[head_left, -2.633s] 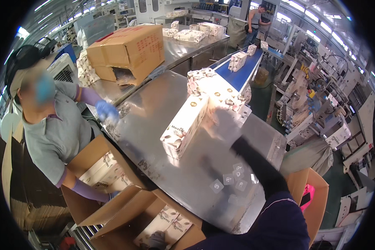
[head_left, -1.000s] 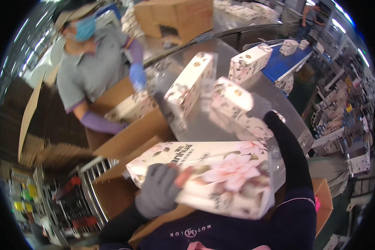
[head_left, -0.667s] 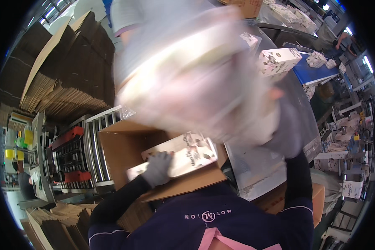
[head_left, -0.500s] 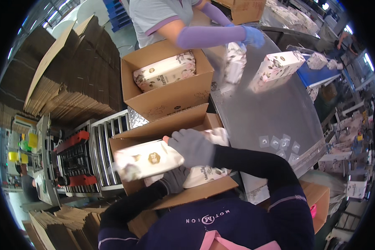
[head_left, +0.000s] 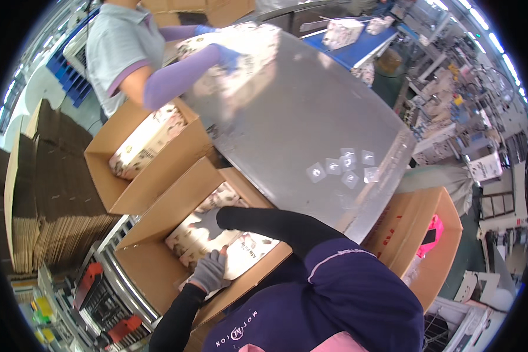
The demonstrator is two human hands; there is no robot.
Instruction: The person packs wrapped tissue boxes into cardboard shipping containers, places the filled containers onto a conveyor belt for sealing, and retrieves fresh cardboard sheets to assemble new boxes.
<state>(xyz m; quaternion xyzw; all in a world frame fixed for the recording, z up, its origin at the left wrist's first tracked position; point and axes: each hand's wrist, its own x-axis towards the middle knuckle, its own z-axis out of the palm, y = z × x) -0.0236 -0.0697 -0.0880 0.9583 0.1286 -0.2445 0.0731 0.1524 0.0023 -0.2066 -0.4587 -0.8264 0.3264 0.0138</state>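
Observation:
An open cardboard box stands in front of me with several white floral soft packs lying inside. My right hand, in a grey glove, reaches across from the right and rests on a floral pack at the box's left side; its fingers are smeared and partly hidden. Nearer to me, my left hand, also gloved in grey, lies against the packs by the near wall, fingers stretched out. Beneath both hands, parts of the packs are hidden.
Beyond my box is a second open box holding a floral pack. A co-worker's gloved hands touch packs on the metal table. Small clear packets lie there. Folded cardboard is stacked left; another box stands right.
The pack my right hand held raised over the box now lies down inside it. My view has turned, shifting the scene leftward. The co-worker's hands are now at bunched packs.

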